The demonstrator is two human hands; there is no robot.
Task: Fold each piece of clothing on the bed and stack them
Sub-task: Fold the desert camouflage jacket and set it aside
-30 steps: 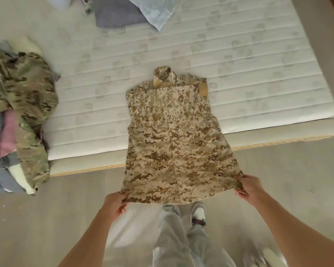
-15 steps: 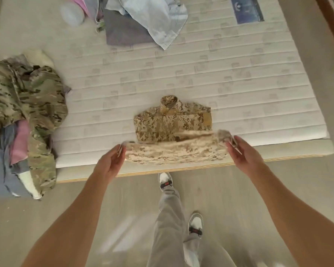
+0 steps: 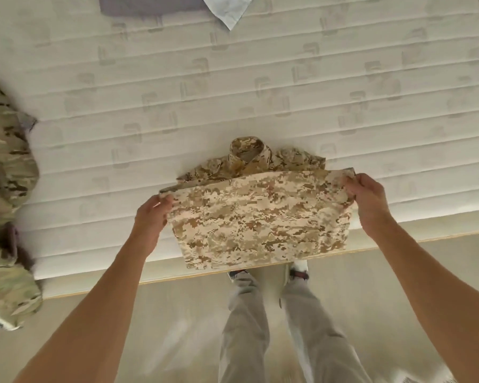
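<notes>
Head view: tan digital-camo shirt [image 3: 257, 214] folded double; left hand [image 3: 152, 217], right hand [image 3: 368, 200] pinch corners.

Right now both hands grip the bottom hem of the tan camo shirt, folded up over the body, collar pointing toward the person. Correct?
Not quite. In the head view the collar points away from the person, toward the far side of the mattress. The rest holds: left hand and right hand grip the hem of the tan camo shirt, folded up over its body.
</notes>
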